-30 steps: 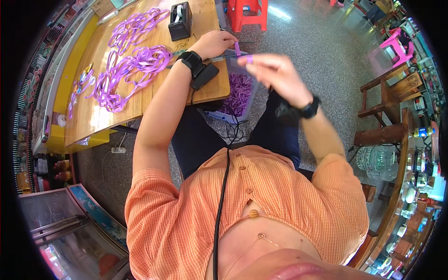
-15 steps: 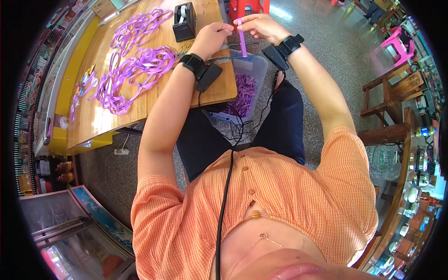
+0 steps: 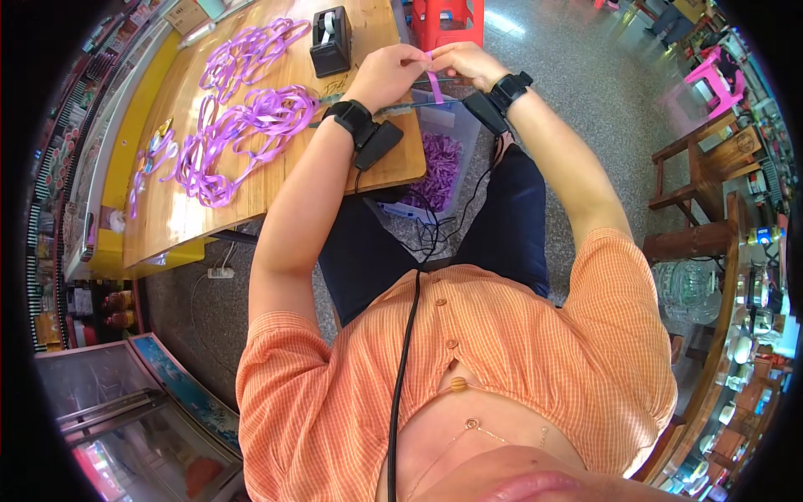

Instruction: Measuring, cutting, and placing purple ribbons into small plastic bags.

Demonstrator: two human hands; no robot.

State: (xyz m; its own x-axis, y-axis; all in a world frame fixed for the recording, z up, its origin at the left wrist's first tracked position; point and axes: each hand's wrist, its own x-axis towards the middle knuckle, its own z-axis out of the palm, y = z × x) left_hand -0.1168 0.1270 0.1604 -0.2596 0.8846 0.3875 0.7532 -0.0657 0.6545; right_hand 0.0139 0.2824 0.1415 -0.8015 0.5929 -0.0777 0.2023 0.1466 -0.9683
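Past the right edge of the wooden table, my left hand (image 3: 389,75) and my right hand (image 3: 470,64) meet with their fingertips together. Both pinch a short strip of purple ribbon (image 3: 436,90), whose lower end hangs below the fingers. It hangs by a thin dark rod (image 3: 401,107) that juts from the table edge; whether it loops around the rod I cannot tell. Beneath, a clear plastic bin (image 3: 468,138) holds many small purple ribbon pieces (image 3: 441,163). Long loose coils of purple ribbon (image 3: 280,113) lie on the table left of my left forearm.
A black tape dispenser (image 3: 331,46) stands on the wooden table (image 3: 368,167). Behind my hands is a red plastic stool (image 3: 452,21). A black cable (image 3: 404,368) runs down my front. Wooden chairs (image 3: 698,180) and a pink stool (image 3: 715,84) stand at the right.
My left hand has moved right and my right hand slightly left, so their fingertips now meet at the ribbon. The left fingers have come onto the strip.
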